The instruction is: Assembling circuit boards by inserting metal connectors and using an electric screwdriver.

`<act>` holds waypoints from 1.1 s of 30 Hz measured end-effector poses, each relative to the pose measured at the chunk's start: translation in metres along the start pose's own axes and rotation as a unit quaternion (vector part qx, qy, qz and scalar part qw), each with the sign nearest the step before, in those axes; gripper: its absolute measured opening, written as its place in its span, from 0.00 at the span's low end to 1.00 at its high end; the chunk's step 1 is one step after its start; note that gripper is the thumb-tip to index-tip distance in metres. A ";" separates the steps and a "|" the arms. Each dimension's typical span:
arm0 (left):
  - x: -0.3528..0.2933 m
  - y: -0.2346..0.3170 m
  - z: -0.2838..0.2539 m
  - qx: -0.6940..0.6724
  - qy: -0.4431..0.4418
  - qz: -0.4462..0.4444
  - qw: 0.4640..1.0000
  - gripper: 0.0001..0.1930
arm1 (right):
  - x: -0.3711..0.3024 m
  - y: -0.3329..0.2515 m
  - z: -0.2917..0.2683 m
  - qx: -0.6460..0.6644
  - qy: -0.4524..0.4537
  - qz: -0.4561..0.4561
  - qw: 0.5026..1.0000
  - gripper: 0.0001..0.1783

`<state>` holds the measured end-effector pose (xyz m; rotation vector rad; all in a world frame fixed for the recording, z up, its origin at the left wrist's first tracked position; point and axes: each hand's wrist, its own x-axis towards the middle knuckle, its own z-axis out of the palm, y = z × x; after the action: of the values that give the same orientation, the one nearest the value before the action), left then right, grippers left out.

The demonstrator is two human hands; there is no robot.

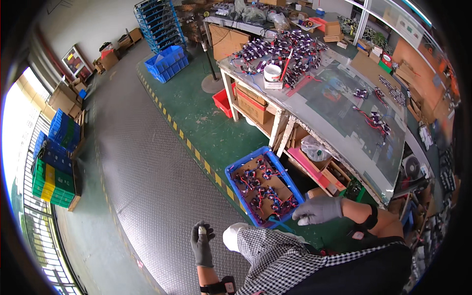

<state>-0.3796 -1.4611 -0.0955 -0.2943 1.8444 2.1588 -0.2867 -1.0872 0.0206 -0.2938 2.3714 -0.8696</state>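
Note:
My left hand (202,244), in a grey glove, hangs over the metal floor plates, fingers loosely bent and apart with nothing seen in them. My right hand (318,210), also grey-gloved, is at the near right corner of a blue crate (289,178). Its fingers are curled together, and no held thing shows. Inside the crate, small purple-and-black wired parts (270,199) with red leads lie on a cardboard sheet (244,170). A teal strip (281,225) runs by the crate's near edge, below my right hand.
A workbench (319,101) carries a heap of similar wired parts (280,54) and a white tub (273,73). Cardboard boxes (251,105) fill its shelf. Another blue crate (167,64) and stacked blue trays (158,24) stand farther off. At left are stacked crates (54,184). Yellow-black tape (196,155) edges the walkway.

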 end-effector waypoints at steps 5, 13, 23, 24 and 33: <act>0.097 0.050 -0.015 0.074 -0.107 0.018 0.991 0.20 | 0.116 -0.005 -0.026 -0.005 -0.031 -0.056 0.998 0.17; 0.350 0.138 -0.080 0.133 -0.090 -0.030 0.987 0.21 | 0.328 0.062 -0.129 0.125 0.179 0.012 0.976 0.18; 0.598 0.153 -0.109 -0.071 -0.138 -0.128 0.980 0.21 | 0.380 0.185 -0.239 0.541 0.493 0.248 0.635 0.12; 0.628 0.156 -0.109 -0.110 -0.169 -0.163 0.966 0.20 | 0.386 0.193 -0.243 0.547 0.493 0.270 0.620 0.12; 0.903 0.239 0.111 -0.020 -0.300 -0.111 0.947 0.14 | 0.426 0.253 -0.298 0.541 0.711 0.308 0.328 0.24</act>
<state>-1.3063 -1.3098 -0.1588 0.1361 1.3526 1.8565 -0.8074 -0.9065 -0.1534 2.6600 1.5183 -2.4357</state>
